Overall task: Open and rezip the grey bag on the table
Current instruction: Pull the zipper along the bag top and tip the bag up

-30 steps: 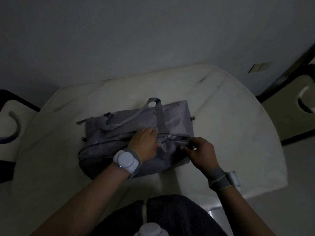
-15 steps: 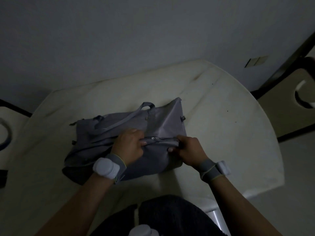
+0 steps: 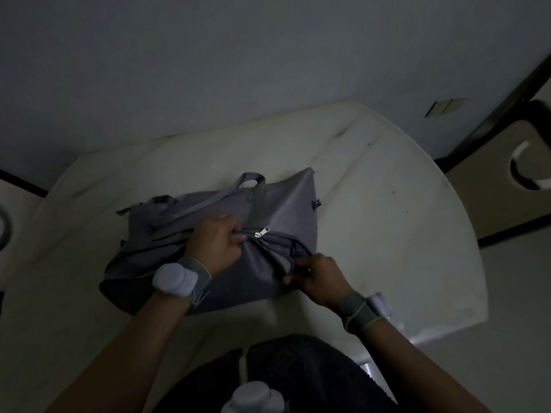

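Low light, head view only. The grey bag (image 3: pixel 226 242) lies on its side near the middle of the white table (image 3: pixel 387 222), long axis running left to right, carry handles (image 3: pixel 252 178) flopped toward the far edge.

Left hand (image 3: pixel 216 244): fingers curled, bunching the fabric along the zip line just left of the silver zipper pull (image 3: pixel 261 232). It holds cloth, not the pull; the pull lies free on the fabric, tilted up to the right.

Right hand (image 3: pixel 317 277): at the bag's near right corner, fingertips pinching a fold of fabric where the zip track (image 3: pixel 296 245) curves down toward the end. Both wrists carry grey bands with white pucks.

Progress, as a judgement:
- The slider sits partway along the track, nearer the right end than the left.
- Right of the slider the seam shows as a dark line with puckered cloth. Too dim to tell whether the teeth there are parted or joined.
- So I cannot tell whether this is the opening pass or the rezip.
- Both hands appear to be tensioning the fabric on either side of the slider, a set-up for running it.

Remaining: take the pull itself and run the zip to its end stop. If this is the opening pass, the full closing run is still to come.
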The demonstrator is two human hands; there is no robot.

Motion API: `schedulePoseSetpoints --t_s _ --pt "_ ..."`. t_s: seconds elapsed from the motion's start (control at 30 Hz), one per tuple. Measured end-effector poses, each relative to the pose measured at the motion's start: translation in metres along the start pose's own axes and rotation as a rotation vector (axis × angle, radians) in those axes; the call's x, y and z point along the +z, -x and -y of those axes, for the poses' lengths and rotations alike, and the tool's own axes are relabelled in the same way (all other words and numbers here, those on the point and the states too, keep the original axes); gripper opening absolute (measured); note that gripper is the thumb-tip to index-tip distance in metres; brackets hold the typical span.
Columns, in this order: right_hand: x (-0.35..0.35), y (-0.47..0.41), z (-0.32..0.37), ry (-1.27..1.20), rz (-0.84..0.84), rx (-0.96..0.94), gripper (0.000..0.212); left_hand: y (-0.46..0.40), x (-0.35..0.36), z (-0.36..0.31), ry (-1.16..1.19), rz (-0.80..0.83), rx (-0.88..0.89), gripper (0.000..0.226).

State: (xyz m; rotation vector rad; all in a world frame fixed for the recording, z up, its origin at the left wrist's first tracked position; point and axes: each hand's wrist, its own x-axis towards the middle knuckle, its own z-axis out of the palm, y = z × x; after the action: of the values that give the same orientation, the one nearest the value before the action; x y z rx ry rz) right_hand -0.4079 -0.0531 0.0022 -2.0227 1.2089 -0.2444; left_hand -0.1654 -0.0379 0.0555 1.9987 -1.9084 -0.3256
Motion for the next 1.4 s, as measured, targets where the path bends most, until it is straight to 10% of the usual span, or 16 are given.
schedulePoseSetpoints --t_s 0.3,0.47,0.6,0.8,1.13,1.4 --pt "0.017 0.000 0.021 -0.067 -0.089 0.018 0.048 -0.002 -0.008 0.009 0.072 -0.011 -0.182 0.009" --pt "0.010 0.000 0.025 -0.205 -0.309 0.117 0.008 0.004 -0.003 0.008 0.052 0.053 -0.124 0.012" --pt "-0.018 0.002 0.030 -0.001 -0.506 -0.037 0.027 0.003 -0.007 0.014 0.071 0.015 -0.092 0.011" --pt "-0.032 -0.023 0.023 0.174 -0.070 0.264 0.008 0.014 0.004 0.001 0.062 0.076 -0.006 0.011" --pt "-0.012 -0.033 0.077 0.154 -0.216 0.114 0.061 0.017 0.006 -0.007 0.042 0.111 0.060 0.010" --pt "-0.014 -0.040 0.093 0.136 -0.151 0.176 0.021 0.021 0.006 -0.007 0.024 0.099 0.082 0.008"
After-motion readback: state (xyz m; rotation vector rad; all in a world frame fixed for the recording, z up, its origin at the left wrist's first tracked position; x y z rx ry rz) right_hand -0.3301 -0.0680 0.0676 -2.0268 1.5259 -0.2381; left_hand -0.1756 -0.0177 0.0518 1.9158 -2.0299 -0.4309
